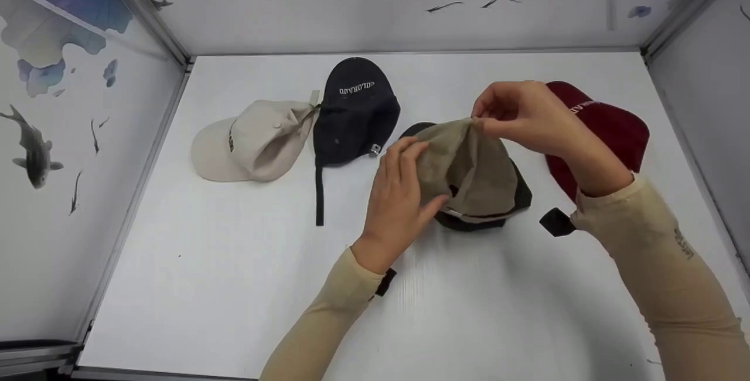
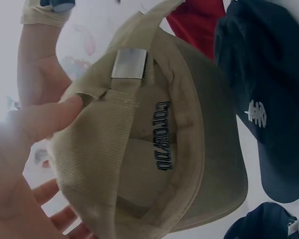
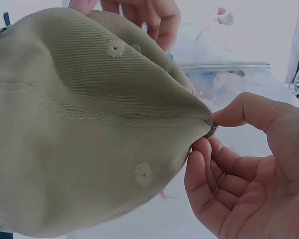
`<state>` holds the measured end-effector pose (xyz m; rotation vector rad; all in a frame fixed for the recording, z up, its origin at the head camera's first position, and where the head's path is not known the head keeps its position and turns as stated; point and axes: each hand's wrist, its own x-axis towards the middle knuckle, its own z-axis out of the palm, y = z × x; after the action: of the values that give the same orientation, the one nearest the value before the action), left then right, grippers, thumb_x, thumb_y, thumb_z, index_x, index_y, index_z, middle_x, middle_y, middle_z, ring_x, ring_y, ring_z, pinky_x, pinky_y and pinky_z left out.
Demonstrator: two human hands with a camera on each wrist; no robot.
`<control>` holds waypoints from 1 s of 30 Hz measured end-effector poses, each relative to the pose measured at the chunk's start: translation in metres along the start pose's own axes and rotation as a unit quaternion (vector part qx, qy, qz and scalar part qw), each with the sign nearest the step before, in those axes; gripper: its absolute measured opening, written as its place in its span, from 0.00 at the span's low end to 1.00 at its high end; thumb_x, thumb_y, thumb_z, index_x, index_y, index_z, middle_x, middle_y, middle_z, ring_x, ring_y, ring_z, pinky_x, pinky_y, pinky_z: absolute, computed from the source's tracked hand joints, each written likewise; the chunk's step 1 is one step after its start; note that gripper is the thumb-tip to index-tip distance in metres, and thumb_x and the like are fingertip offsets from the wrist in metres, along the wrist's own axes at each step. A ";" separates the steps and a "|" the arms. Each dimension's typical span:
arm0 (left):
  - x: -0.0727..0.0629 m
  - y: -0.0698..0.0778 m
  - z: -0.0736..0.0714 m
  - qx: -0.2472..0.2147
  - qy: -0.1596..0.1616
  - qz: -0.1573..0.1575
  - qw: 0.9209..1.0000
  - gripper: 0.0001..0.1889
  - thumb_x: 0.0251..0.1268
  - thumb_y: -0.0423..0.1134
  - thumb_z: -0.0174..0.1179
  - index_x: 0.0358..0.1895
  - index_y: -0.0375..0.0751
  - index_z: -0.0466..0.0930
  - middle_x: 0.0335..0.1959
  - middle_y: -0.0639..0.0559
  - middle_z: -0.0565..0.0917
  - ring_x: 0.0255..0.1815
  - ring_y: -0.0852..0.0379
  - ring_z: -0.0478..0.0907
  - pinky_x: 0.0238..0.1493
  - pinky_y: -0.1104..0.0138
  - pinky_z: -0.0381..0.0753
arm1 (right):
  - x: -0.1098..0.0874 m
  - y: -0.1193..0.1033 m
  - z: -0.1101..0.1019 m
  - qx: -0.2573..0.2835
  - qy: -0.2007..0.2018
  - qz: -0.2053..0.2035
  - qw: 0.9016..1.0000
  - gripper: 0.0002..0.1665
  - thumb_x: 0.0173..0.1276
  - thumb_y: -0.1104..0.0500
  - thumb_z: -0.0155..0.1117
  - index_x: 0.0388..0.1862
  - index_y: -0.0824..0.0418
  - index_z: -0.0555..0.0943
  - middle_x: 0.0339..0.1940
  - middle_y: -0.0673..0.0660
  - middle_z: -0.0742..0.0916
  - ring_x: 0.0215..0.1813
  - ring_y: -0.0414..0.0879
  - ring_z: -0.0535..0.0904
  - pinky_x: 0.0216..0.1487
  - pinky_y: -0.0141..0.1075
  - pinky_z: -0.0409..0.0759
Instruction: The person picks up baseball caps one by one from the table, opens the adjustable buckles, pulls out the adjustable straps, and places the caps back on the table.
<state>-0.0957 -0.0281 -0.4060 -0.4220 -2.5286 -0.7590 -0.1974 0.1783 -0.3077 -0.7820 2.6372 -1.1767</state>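
An olive-khaki baseball cap [image 1: 486,176] is held above the white table by both hands. The right hand [image 1: 527,114] pinches the top of its crown between thumb and fingertips, as the right wrist view shows up close. At the cap's left side, the left hand [image 1: 398,193] holds it, the thumb [image 2: 65,117] by the back strap and the fingers round the other side. Inside the cap, dark embroidered letters [image 2: 162,134] show past the strap's metal buckle [image 2: 129,63]. Dark headwear [image 1: 523,187] shows from behind the olive cap, mostly hidden.
On the left of the table [image 1: 234,275] lies a cream cap [image 1: 263,140], touching a navy cap [image 1: 357,111] with a loose strap. A dark red cap [image 1: 609,129] lies at the right, partly behind the right arm. White panels with fish pictures enclose the back and sides.
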 end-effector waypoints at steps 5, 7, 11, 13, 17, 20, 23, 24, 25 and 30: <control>0.003 -0.005 -0.001 -0.017 -0.026 -0.025 0.999 0.27 0.59 0.37 0.71 0.59 0.40 0.70 0.52 0.49 0.79 0.53 0.56 0.80 0.55 0.66 0.80 | 0.001 0.004 0.006 0.013 -0.018 -0.008 1.000 0.04 0.65 0.66 0.62 0.38 0.64 0.83 0.28 0.45 0.82 0.29 0.35 0.75 0.29 0.26 0.74; 0.005 -0.007 -0.004 -0.034 -0.045 -0.033 0.998 0.16 0.63 0.34 0.67 0.53 0.41 0.75 0.46 0.50 0.81 0.46 0.57 0.82 0.48 0.66 0.83 | 0.001 0.006 0.008 0.015 -0.018 -0.008 1.000 0.04 0.66 0.66 0.62 0.38 0.64 0.83 0.29 0.45 0.82 0.30 0.35 0.75 0.30 0.25 0.74; 0.009 -0.013 -0.009 -0.102 -0.080 -0.057 0.990 0.06 0.68 0.32 0.58 0.46 0.41 0.78 0.42 0.49 0.79 0.39 0.56 0.80 0.43 0.65 0.82 | -0.001 0.010 0.011 0.016 -0.003 -0.013 1.000 0.05 0.65 0.67 0.62 0.39 0.65 0.83 0.31 0.47 0.83 0.32 0.35 0.77 0.33 0.23 0.75; 0.011 -0.016 -0.011 -0.137 -0.093 -0.075 0.983 0.07 0.70 0.31 0.54 0.47 0.39 0.76 0.45 0.47 0.77 0.41 0.55 0.78 0.45 0.63 0.81 | -0.003 0.011 0.015 0.012 0.017 -0.019 1.000 0.05 0.66 0.66 0.63 0.40 0.65 0.83 0.32 0.49 0.84 0.33 0.34 0.77 0.36 0.22 0.75; 0.015 -0.020 -0.013 -0.184 -0.102 -0.095 0.973 0.09 0.71 0.30 0.50 0.50 0.36 0.74 0.48 0.44 0.77 0.43 0.52 0.76 0.48 0.59 0.79 | -0.011 0.009 0.025 -0.009 0.098 -0.074 0.992 0.06 0.66 0.66 0.67 0.40 0.66 0.82 0.35 0.53 0.85 0.36 0.33 0.79 0.41 0.20 0.76; 0.016 -0.023 -0.015 -0.222 -0.100 -0.105 0.964 0.11 0.71 0.31 0.48 0.52 0.35 0.73 0.47 0.43 0.80 0.43 0.51 0.76 0.48 0.60 0.77 | -0.018 0.009 0.034 -0.033 0.164 -0.155 0.974 0.08 0.62 0.68 0.70 0.39 0.67 0.81 0.36 0.56 0.85 0.38 0.37 0.79 0.44 0.21 0.75; 0.017 -0.027 -0.019 -0.252 -0.093 -0.120 0.956 0.11 0.72 0.32 0.47 0.52 0.35 0.72 0.42 0.43 0.81 0.38 0.52 0.75 0.42 0.62 0.74 | -0.026 0.012 0.041 -0.065 0.173 -0.211 0.960 0.09 0.61 0.68 0.72 0.38 0.65 0.81 0.37 0.57 0.83 0.40 0.42 0.79 0.46 0.22 0.74; 0.017 -0.028 -0.020 -0.259 -0.091 -0.124 0.953 0.10 0.73 0.32 0.47 0.52 0.36 0.72 0.41 0.43 0.81 0.37 0.52 0.74 0.41 0.63 0.73 | -0.029 0.014 0.043 -0.075 0.163 -0.215 0.960 0.10 0.60 0.67 0.73 0.38 0.64 0.81 0.37 0.56 0.83 0.40 0.43 0.79 0.46 0.22 0.73; 0.017 -0.030 -0.021 -0.265 -0.089 -0.129 0.951 0.10 0.73 0.33 0.46 0.52 0.36 0.72 0.39 0.43 0.81 0.35 0.53 0.73 0.39 0.64 0.72 | -0.031 0.016 0.044 -0.086 0.147 -0.213 0.962 0.10 0.60 0.66 0.74 0.39 0.63 0.82 0.38 0.56 0.83 0.41 0.43 0.79 0.47 0.22 0.73; 0.017 -0.035 -0.023 -0.300 -0.086 -0.153 0.938 0.09 0.73 0.33 0.47 0.51 0.36 0.71 0.39 0.43 0.80 0.34 0.54 0.73 0.37 0.66 0.71 | -0.042 0.029 0.047 -0.162 0.063 -0.197 0.965 0.21 0.57 0.57 0.79 0.48 0.61 0.83 0.47 0.55 0.84 0.50 0.46 0.78 0.51 0.29 0.75</control>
<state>-0.1165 -0.0669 -0.3963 -0.2947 -2.5063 -1.6969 -0.1575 0.1856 -0.3643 -1.3871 2.9112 -0.8997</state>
